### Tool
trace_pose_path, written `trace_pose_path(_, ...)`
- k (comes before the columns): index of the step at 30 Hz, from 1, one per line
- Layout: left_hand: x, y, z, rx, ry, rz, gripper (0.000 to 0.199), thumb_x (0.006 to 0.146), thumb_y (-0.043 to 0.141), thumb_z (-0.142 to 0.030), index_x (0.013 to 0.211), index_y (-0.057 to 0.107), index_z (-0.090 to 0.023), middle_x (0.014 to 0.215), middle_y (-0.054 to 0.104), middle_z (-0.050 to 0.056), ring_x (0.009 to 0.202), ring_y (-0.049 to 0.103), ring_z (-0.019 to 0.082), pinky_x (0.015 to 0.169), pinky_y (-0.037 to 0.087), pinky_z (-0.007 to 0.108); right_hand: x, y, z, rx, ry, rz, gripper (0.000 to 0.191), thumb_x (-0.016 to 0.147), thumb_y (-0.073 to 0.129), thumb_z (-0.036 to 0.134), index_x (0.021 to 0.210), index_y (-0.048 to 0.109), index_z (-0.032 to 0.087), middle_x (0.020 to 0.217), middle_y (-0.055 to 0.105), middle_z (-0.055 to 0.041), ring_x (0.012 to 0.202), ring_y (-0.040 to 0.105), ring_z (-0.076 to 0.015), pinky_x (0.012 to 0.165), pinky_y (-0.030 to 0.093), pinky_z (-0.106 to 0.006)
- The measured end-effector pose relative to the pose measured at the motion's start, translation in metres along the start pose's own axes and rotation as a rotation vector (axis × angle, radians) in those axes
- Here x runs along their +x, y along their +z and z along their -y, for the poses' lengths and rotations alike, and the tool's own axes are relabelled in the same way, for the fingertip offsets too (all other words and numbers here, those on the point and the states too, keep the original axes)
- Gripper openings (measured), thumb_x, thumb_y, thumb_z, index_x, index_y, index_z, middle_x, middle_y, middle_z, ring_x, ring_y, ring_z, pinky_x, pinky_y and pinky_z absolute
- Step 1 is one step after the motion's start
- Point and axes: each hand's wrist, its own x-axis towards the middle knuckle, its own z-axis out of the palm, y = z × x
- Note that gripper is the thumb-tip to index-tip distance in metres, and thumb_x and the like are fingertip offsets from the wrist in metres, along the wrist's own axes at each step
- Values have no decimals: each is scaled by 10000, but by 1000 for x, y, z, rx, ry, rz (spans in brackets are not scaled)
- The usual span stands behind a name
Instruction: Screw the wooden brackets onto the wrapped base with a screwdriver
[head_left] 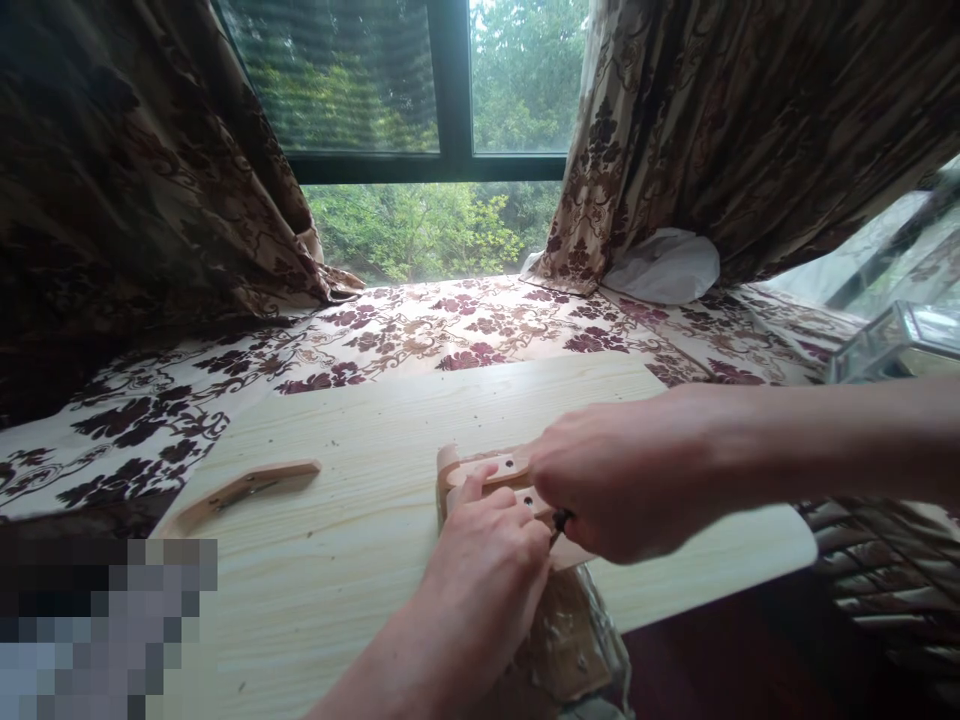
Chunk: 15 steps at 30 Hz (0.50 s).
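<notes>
My left hand (491, 560) presses its fingers down on a pale wooden piece with dark round holes or screw heads (529, 502). Beside that lies a similar wooden strip (491, 468) with one dark spot. Both rest on a brown block wrapped in clear plastic or tape (570, 640). Closed in a fist, my right hand (622, 480) is over the right end of the pieces. A small dark tip (559, 520) shows below its fingers; most of what it grips is hidden. On the left lies a loose curved wooden piece (247, 490), with a thin metal-looking part along it.
Beneath everything is a light wood-grain board (337, 550) with small dark crumbs, on a floral cloth (465, 325). A white plastic bag (664, 265) and a clear box (900, 340) lie at the right. Patterned curtains (675, 120) frame a window (360, 90). The lower left is pixelated.
</notes>
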Motion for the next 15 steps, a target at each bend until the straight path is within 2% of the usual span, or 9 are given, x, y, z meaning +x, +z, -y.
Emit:
trace_pose_path(2,0,-1,1,-32,-16,27,183,822,537,-166,650,565,-226,681,635,-52,732,571,143,1029,243,435,-3,-1,-4,-2,13,84,185,773,525,155,748,705,115,616,624,-63,487,479,-127,456,317,-268)
trace_pose_path(3,0,-1,1,-44,-35,34,188,815,544,-164,637,555,-222,677,633,-52,738,572,144,1032,237,434,-4,0,-5,7,14,60,178,768,532,158,744,704,119,623,625,-63,491,480,-127,464,322,-269)
trace_pose_path(8,3,-1,-3,-35,-61,7,231,843,503,-184,620,544,-230,718,648,-45,754,572,157,1013,258,419,-7,14,7,51,-74,-262,225,792,495,64,830,696,158,756,660,-56,626,557,-141,562,376,-276)
trace_pose_path(11,4,1,-3,-40,-63,-7,240,847,490,-185,620,548,-235,682,637,-52,721,567,155,1022,248,416,-4,18,12,32,-92,-216,220,789,504,51,766,695,156,761,668,-65,635,564,-146,545,377,-275)
trace_pose_path(15,3,2,0,15,-21,40,195,837,527,-189,658,588,-237,757,673,-45,797,586,162,1053,221,432,-2,16,3,-3,-94,-140,136,754,571,87,732,695,138,772,670,-73,639,567,-141,545,364,-268)
